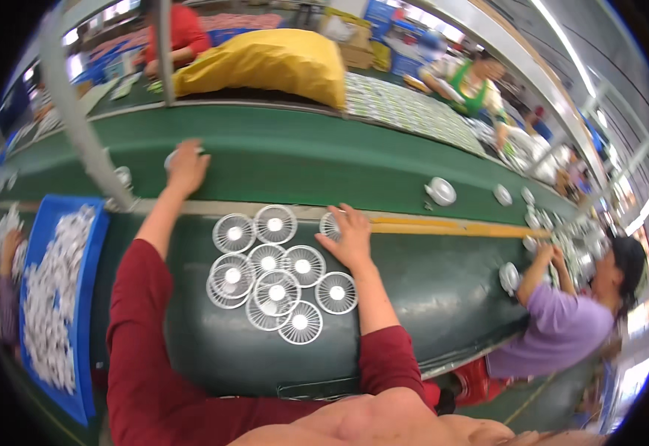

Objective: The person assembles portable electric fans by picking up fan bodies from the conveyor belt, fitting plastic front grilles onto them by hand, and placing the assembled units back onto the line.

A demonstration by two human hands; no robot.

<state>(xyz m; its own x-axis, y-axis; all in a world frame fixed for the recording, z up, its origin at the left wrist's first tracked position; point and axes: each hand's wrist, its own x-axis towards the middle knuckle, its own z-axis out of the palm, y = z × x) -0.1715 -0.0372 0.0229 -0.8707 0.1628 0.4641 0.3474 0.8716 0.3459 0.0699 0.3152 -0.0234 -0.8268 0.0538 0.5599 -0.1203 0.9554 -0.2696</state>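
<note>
My left hand reaches over the green conveyor belt, its fingers curled at a small whitish round part that the hand mostly covers. My right hand is at the near edge of the belt, with a white round fan grille between its thumb and fingers; the hand hides part of it. Left of that hand, several more white wire grilles lie on the dark green worktop. Some overlap, such as a grille near the middle, while another grille lies at the right.
At the left stands a blue tray full of small white parts, beside a grey post. White round units sit on the belt to the right. A yellow sack lies beyond it. A person in purple works at the right.
</note>
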